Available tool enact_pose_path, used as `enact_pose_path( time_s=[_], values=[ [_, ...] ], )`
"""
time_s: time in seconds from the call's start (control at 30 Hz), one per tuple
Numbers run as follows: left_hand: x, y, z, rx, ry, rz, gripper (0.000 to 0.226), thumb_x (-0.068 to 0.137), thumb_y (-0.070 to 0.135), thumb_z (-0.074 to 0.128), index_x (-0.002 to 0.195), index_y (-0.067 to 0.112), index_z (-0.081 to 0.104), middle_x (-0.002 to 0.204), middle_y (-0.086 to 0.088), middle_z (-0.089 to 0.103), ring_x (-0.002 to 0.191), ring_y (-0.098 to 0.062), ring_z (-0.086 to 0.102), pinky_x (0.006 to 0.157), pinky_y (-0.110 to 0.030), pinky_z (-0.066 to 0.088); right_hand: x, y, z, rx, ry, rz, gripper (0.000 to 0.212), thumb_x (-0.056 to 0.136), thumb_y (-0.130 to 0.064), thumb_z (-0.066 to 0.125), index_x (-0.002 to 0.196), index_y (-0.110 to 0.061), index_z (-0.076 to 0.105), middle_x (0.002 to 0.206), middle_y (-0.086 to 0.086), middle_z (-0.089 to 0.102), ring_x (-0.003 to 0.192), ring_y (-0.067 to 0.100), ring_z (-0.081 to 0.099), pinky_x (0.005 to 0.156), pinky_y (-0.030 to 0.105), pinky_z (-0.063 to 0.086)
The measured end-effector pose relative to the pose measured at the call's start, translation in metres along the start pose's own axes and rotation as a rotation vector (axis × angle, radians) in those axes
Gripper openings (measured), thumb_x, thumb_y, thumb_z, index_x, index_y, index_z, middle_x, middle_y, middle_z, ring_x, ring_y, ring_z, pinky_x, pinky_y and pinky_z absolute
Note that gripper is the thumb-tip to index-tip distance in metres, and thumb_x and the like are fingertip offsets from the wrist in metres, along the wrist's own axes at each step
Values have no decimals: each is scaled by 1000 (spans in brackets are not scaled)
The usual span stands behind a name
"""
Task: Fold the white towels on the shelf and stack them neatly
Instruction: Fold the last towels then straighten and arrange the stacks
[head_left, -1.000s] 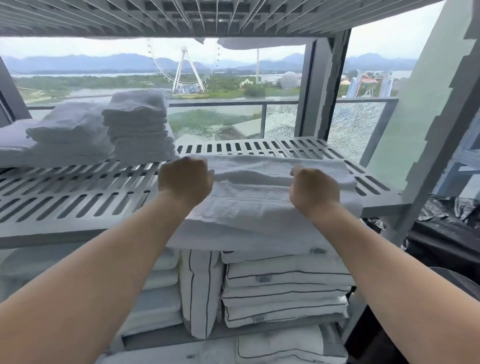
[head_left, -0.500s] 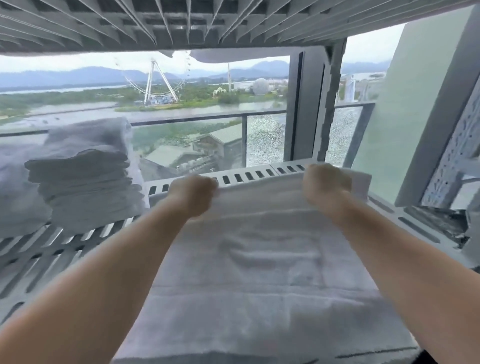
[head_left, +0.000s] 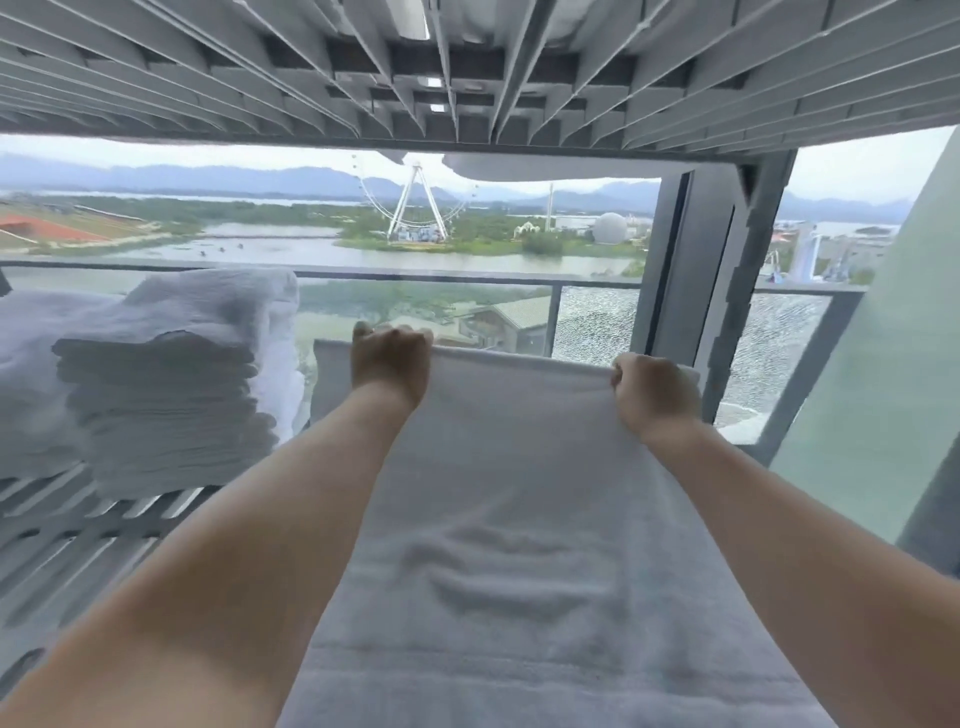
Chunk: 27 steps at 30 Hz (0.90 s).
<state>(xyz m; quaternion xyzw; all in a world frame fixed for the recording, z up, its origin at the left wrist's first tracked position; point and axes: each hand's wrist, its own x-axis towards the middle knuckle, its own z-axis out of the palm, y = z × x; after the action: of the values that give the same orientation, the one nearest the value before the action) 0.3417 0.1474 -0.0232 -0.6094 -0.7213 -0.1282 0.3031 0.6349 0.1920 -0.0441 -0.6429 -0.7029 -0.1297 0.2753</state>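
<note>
A large white towel (head_left: 519, 519) stretches from the bottom of the view up to its far edge, raised above the grey slotted shelf (head_left: 78, 530). My left hand (head_left: 390, 358) grips that far edge near its left corner. My right hand (head_left: 655, 391) grips the same edge near the right corner. Both fists are closed on the cloth, and the towel hides the shelf beneath it. A stack of folded white towels (head_left: 171, 405) stands on the shelf to the left, with a softer pile of white towels (head_left: 31, 374) behind it.
The ribbed underside of the upper shelf (head_left: 467, 67) hangs close overhead. A grey upright post (head_left: 727, 291) stands at the right rear, and a pale wall panel (head_left: 872, 405) lies beyond it. Behind the shelf is a window with a balcony railing (head_left: 467, 278).
Both hands have lifted and carried the towel's edge up and away from me, spreading the towel out long. The view has moved closer to the shelf and tilted upward.
</note>
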Motion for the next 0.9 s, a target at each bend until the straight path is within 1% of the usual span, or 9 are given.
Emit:
enact_pose_path(
  time_s=[0.1,0.17,0.23,0.33,0.47,0.6,0.7,0.83,0.9],
  values=[
    [-7,-4,15,18,-108,-89,38,87,5,40,107,24,67,102,-3,70,100,-25,64,98,-42,37,9,-1,15,2,-39,33,23,89,-2,44,90,-15,63,77,8,65,72,30,59,61,32,40],
    [-17,-8,24,-33,-154,-149,36,86,4,43,104,21,68,100,-6,69,96,-29,66,85,-39,46,7,2,26,-24,-80,24,21,89,-4,46,93,-13,65,88,10,68,85,30,64,64,34,39],
    [-22,-14,27,-97,-155,-174,31,84,2,45,99,19,67,97,-7,67,91,-31,65,71,-36,48,4,7,31,-85,-39,-23,17,90,-11,52,93,-12,69,92,9,64,93,32,60,66,34,42],
    [-24,-23,26,-162,-89,-172,24,85,5,47,91,20,65,88,-5,65,80,-29,60,63,-34,44,2,14,32,-198,35,-118,14,84,-14,57,87,-14,71,93,9,54,97,32,52,79,38,45],
    [-34,-31,27,-333,8,-177,22,89,13,46,93,23,65,92,-6,68,85,-32,62,68,-35,49,-6,22,31,-162,9,-129,19,81,-8,54,95,-16,65,93,6,62,93,30,56,82,38,41],
    [-41,-40,17,-404,125,-111,21,94,15,47,95,15,67,88,-12,68,86,-35,61,69,-40,53,-16,27,19,-9,156,-109,19,80,0,53,91,-13,62,81,9,66,79,31,59,77,38,40],
    [-46,-47,0,-439,229,-59,18,92,13,50,91,13,69,82,-13,67,85,-35,59,66,-39,51,-22,31,1,49,227,-97,26,77,3,52,93,-15,61,84,10,64,81,34,58,77,40,44],
    [-74,-46,0,-480,231,-70,19,85,12,48,85,12,67,82,-11,67,85,-34,56,68,-39,49,-51,28,-11,37,163,-52,30,75,5,50,92,-14,66,88,12,61,86,37,57,80,45,49],
    [-91,-40,10,-484,123,-102,21,83,11,48,88,11,68,89,-12,68,92,-35,55,74,-39,47,-70,22,-10,-18,47,0,30,75,4,51,90,-16,68,90,13,61,91,37,57,84,44,47]
  ],
)
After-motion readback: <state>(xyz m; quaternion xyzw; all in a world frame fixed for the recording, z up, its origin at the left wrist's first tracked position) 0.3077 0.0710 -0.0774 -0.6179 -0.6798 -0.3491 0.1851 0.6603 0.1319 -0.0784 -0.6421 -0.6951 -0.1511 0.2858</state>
